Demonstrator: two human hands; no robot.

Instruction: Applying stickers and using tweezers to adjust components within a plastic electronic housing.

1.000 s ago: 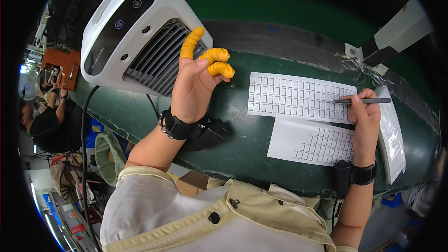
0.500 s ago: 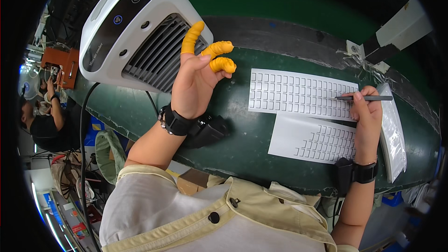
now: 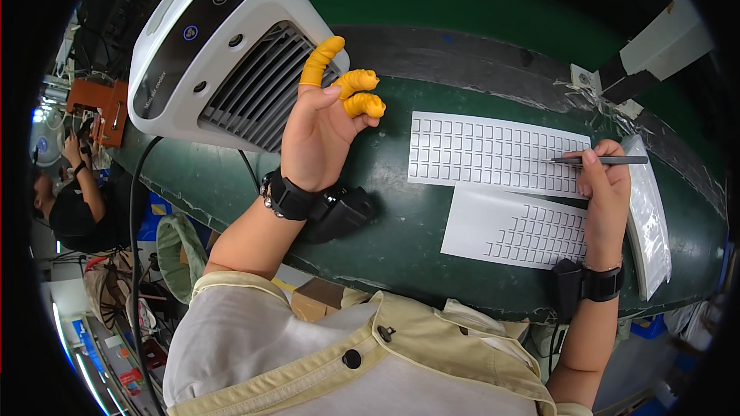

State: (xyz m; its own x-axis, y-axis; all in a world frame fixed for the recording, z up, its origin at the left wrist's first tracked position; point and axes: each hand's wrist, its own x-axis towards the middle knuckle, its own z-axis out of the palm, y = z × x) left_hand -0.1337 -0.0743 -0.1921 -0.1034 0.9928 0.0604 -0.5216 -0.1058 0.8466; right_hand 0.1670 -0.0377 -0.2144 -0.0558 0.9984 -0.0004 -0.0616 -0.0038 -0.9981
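From the head camera, the right hand [image 3: 607, 189] has its grip closed on thin dark metal tweezers [image 3: 601, 160], which lie level with their tip touching the right part of the upper white sheet of small grid-cut labels [image 3: 493, 150]. That sheet lies flat on the dark green surface [image 3: 401, 223], and a second white label sheet, partly bare [image 3: 512, 227], lies just below it, their edges touching or nearly so. A clear plastic bag of white sheets [image 3: 651, 216] sits just to the right of the hand. The left hand [image 3: 320, 135] is raised above the surface, grip released and holding nothing; three fingers wear orange rubber finger cots [image 3: 351, 88], one straight and two curled. Behind it stands a white desktop fan unit with a dark slatted grille [image 3: 223, 54]. Both wrists carry black wrist straps [image 3: 289, 196].
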